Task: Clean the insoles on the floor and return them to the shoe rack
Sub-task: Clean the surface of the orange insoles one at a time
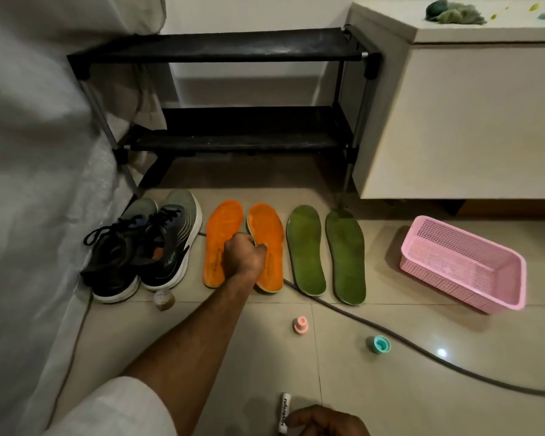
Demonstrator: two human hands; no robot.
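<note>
Left hand [244, 254] fingers curled, pinching the inner edge of the right orange insole [266, 247] about mid-length; that edge looks lifted slightly off the floor tiles [375, 388]. Left orange insole [222, 243] lies flat just beside it, partly under the forearm. Right hand [326, 421] at bottom edge of view, fingers curled around a white tube [284, 413] with black lettering, held roughly upright. Two green insoles [326, 254] lie side by side to the right of the orange pair, toes pointing at the black two-tier shoe rack [233, 89], both shelves bare. Pair of dark sneakers [145, 247] left of the orange insoles, against a grey fabric cover [29, 184]. Pink plastic basket [463, 262] at right, near a white cabinet [469, 121]. Small pink cap [301, 325] and teal cap [378, 343] on the tiles, grey hose [390, 341] running past them under the insole heels.
</note>
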